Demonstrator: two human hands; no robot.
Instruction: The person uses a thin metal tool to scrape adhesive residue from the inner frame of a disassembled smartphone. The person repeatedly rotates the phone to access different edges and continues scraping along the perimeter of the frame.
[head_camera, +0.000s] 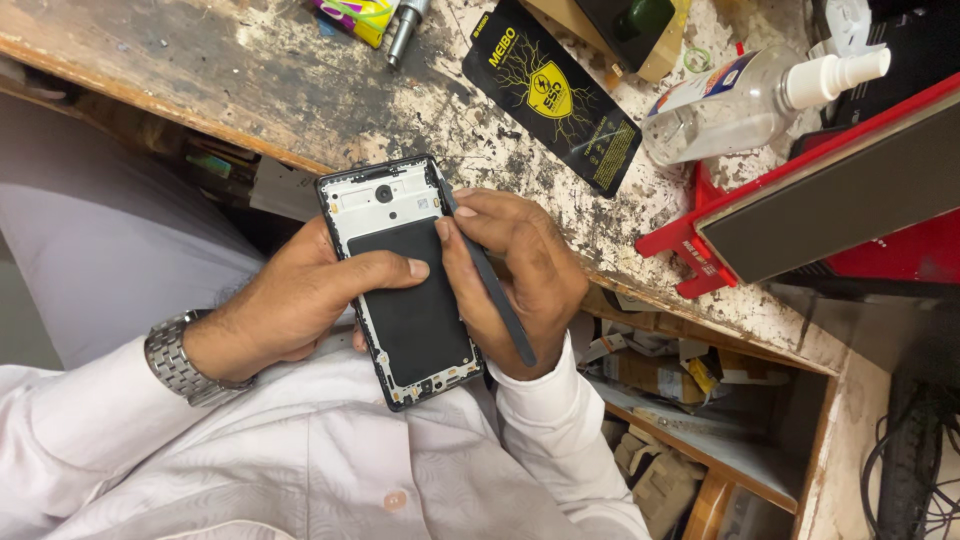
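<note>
Phone (405, 285) with its back cover off sits in my left hand (300, 300), held out past the near edge of the workbench (300, 95) and above my lap. My left fingers wrap underneath it and my thumb lies flat across the black battery, pinning it. My right hand (520, 275) is closed around a thin dark pry tool (490, 285), pinched like a pen between thumb and fingers, and its tip meets the upper right edge of the phone frame, just beside the camera end. The tool's handle runs down along the phone's right side and sticks out below my palm.

Room is tight on the right edge where my fingers crowd the frame; the left edge and the bottom end are open, with only my white shirt beneath. On the bench beyond, well apart from the phone, lie a black antistatic pouch (555, 95), a clear spray bottle (745, 100) on its side and a red stand with a dark panel (820, 195). A metal watch (180, 355) circles my left wrist.
</note>
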